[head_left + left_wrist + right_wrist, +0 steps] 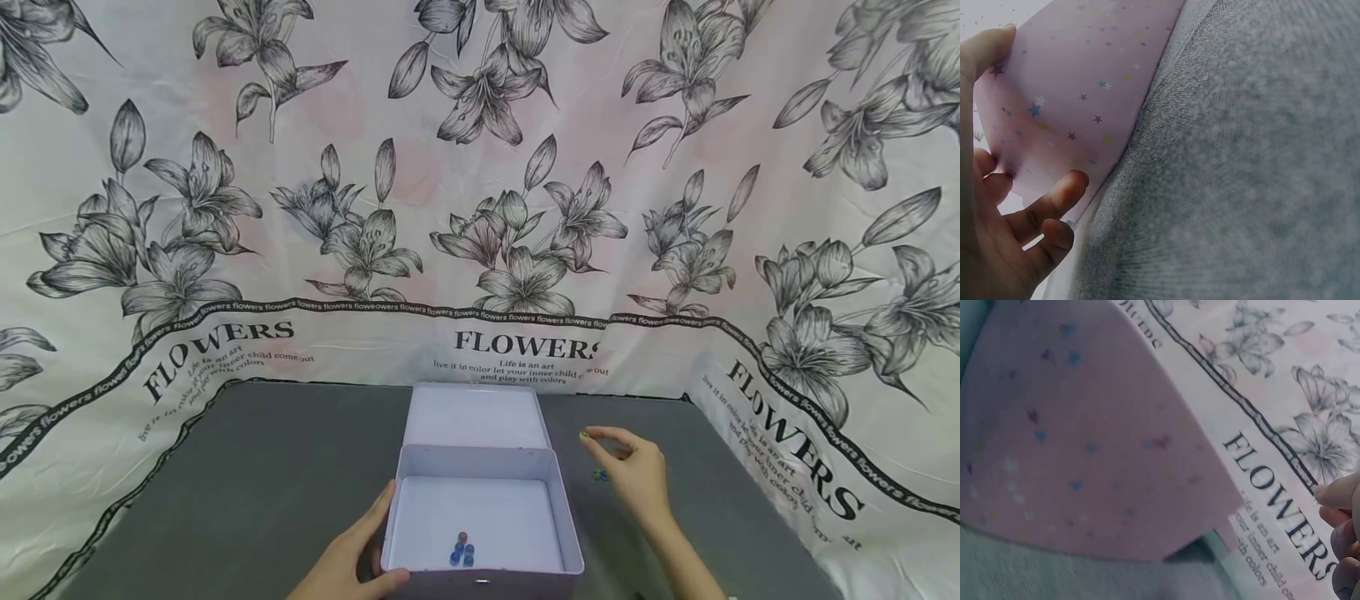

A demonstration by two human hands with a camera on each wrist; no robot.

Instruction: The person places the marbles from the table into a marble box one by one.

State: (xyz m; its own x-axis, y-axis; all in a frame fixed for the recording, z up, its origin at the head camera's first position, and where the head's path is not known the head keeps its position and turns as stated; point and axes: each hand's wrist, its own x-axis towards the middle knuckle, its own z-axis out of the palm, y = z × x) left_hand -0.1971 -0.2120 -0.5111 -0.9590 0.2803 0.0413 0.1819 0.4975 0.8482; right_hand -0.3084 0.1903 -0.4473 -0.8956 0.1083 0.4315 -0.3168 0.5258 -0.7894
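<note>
A white-lined box point(567, 527) stands with its lid point(474, 415) raised at the back. Inside, near the front wall, lie several small blue marbles point(455, 558) and one reddish marble point(462, 537). My left hand point(352, 546) holds the box's front left corner, thumb at the front and fingers along the side. The left wrist view shows that hand point(1016, 212) against the pink, star-printed outside. Right of the box, my right hand point(637, 475) pinches a small yellow-green marble point(584, 435) between thumb and forefinger, above the table. The marble is barely visible in the right wrist view.
A few green and blue marbles point(597, 475) lie on the grey tabletop point(300, 467) beside the right hand, partly hidden by it. Behind and on both sides hangs a white flower-printed cloth point(525, 250).
</note>
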